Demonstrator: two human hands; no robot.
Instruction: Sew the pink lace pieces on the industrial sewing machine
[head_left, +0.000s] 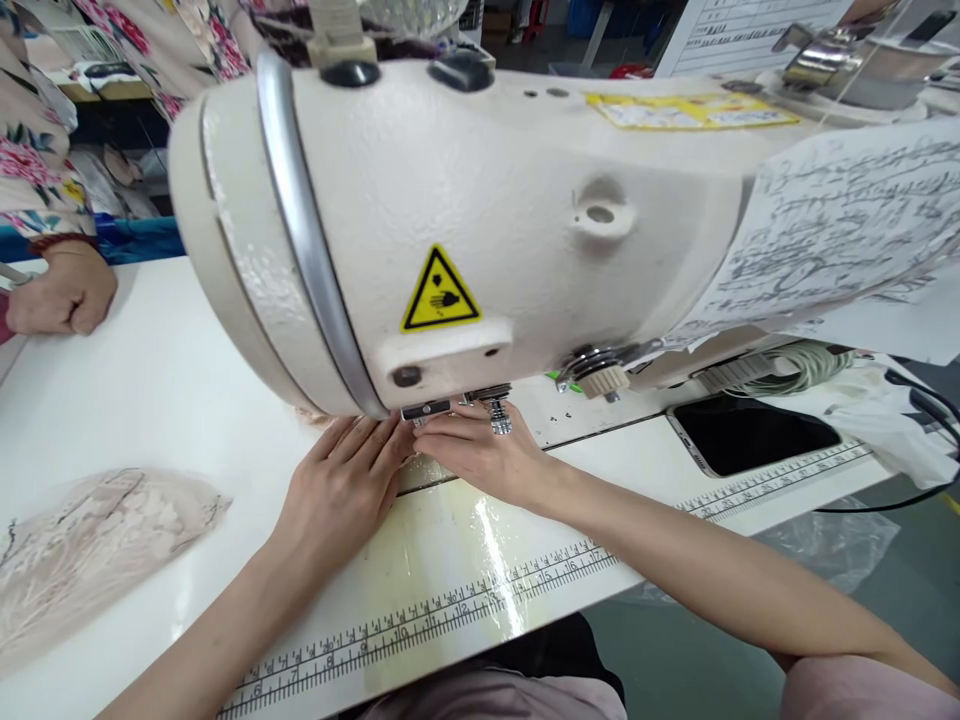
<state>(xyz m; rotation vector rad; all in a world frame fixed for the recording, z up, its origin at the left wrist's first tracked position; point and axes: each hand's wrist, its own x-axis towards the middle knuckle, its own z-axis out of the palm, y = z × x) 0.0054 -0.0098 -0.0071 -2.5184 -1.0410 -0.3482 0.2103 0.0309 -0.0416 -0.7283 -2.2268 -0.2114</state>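
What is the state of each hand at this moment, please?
Left hand: palm down, fingers reaching under the sewing machine head; fingertips hidden, grip cannot be told.
Right hand: fingers close beside the left's; whether they pinch anything cannot be told.

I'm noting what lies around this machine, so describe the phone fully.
The phone lies face up on the white table, beside the printed ruler scale. It is a slim slab with rounded corners, a glossy, glass-like black screen that shows no image, and a pale, metallic-looking frame. Nothing rests on its screen.
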